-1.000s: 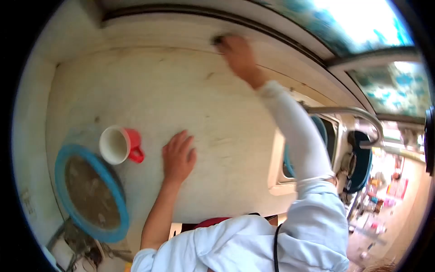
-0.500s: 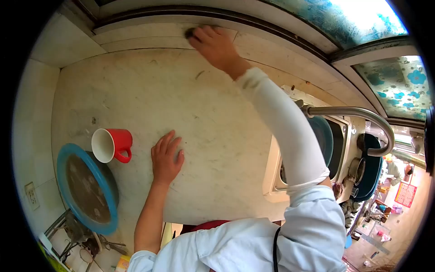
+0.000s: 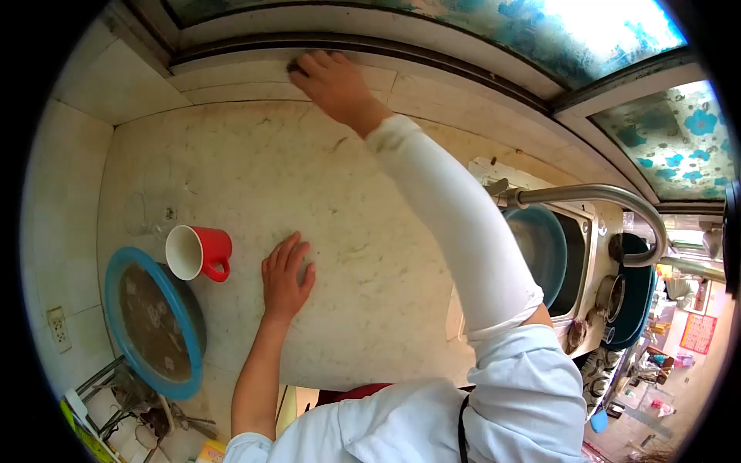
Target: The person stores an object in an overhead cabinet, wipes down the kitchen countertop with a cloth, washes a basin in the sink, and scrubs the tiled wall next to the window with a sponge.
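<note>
1 dark object (image 3: 296, 68), mostly hidden under the curled fingers of the right hand (image 3: 336, 86) on the tiled ledge (image 3: 231, 91), exact grip unclear, left hand (image 3: 285, 282) spread flat on the counter (image 3: 370, 309), red sign (image 3: 698, 332) unreadable

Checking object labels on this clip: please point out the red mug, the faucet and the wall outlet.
Red mug (image 3: 214, 246): head view, red outer side.
Faucet (image 3: 610, 193): head view, curved metal spout.
Wall outlet (image 3: 59, 329): head view, front face.

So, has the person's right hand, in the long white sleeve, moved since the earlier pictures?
Yes, the right hand has moved left along the pale tiled ledge, farther from the curved metal faucet.
</note>
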Motion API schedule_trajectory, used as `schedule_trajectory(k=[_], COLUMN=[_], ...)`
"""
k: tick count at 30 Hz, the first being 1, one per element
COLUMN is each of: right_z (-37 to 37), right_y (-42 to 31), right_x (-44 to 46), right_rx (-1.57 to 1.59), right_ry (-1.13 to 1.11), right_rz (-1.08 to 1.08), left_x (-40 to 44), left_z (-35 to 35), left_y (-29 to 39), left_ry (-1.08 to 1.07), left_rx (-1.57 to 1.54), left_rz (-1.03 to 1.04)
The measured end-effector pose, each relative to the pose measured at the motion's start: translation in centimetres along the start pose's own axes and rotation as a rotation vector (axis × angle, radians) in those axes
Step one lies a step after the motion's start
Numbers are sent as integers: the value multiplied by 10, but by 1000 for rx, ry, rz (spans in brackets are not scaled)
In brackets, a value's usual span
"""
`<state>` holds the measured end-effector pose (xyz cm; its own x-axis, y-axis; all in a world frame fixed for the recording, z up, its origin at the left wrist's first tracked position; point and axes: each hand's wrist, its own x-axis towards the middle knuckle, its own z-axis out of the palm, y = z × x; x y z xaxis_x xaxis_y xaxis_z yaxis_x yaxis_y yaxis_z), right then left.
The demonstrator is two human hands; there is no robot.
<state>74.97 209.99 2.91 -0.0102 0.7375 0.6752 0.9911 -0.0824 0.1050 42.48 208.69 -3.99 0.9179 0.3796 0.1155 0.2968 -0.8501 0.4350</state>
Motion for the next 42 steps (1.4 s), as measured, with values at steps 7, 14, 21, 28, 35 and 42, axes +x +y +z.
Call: schedule_trajectory(k=[7,14,21,28,35,42], right_z=[-80,3,-54,57,-2,54], right_y=[46,-22,32,-61,3,-45], right_x=[-97,30,-71,101,6,87], right_rx=[-267,-24,-204,30,-20,48], right_ry=[-98,67,-48,107,22,87], right_rz=[239,113,345,111,103,-21], left_x=[-2,1,3,3,1,2], left_z=[0,0,-3,-1,-4,-1], left_y=[1,-1,1,-2,-4,-5], left_ry=[0,7,-22,-5,-44,-30], left_rx=[-36,-18,-76,-43,-124,-136], left_rz=[-26,6,-9,6,-11,-2])
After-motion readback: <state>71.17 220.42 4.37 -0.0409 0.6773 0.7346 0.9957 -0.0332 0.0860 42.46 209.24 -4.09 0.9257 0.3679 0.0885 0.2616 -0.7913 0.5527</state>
